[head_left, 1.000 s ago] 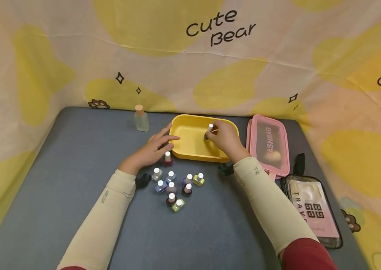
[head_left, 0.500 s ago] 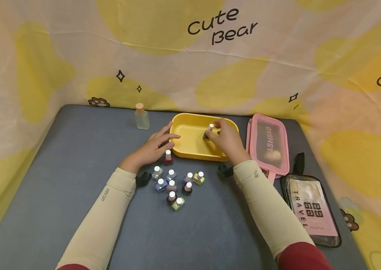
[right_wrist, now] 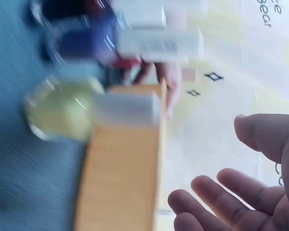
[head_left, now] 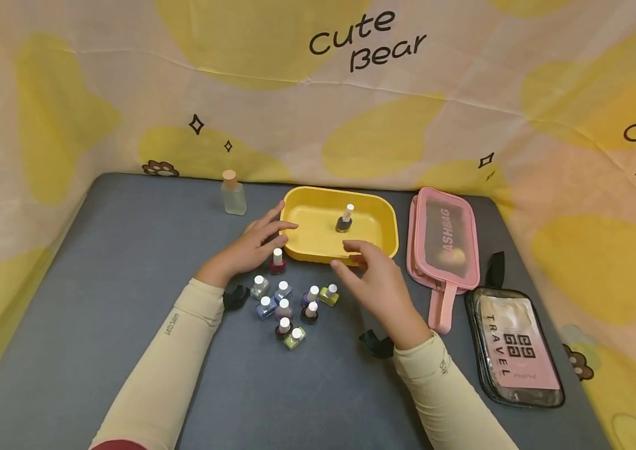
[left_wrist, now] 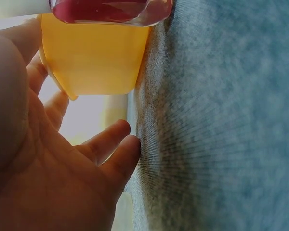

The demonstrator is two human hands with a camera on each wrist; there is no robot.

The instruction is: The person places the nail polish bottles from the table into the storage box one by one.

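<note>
A dark nail polish bottle [head_left: 344,223] with a white cap stands alone inside the yellow tray [head_left: 318,255]. The left hand [head_left: 246,249] rests its spread fingers at the tray's left end. A red nail polish bottle [head_left: 277,265] stands close by that hand, and in the left wrist view it looms at the top. In front of the tray's right half the right hand [head_left: 376,284] hovers with loosely bent fingers, holding nothing. Several more white-capped nail polish bottles [head_left: 284,310] cluster before the tray. A yellow-green bottle [head_left: 329,295] is the one nearest the right hand.
A frosted bottle with a wooden-looking cap [head_left: 234,197] stands left of the tray. To the right lie a pink pouch [head_left: 446,240] and a clear black-edged travel pouch [head_left: 517,350]. A patterned cloth [head_left: 272,94] hangs behind the table.
The right hand has let go of the dark nail polish bottle inside the tray and drawn back toward the person, out over the tray's front edge. The left hand stays at the tray.
</note>
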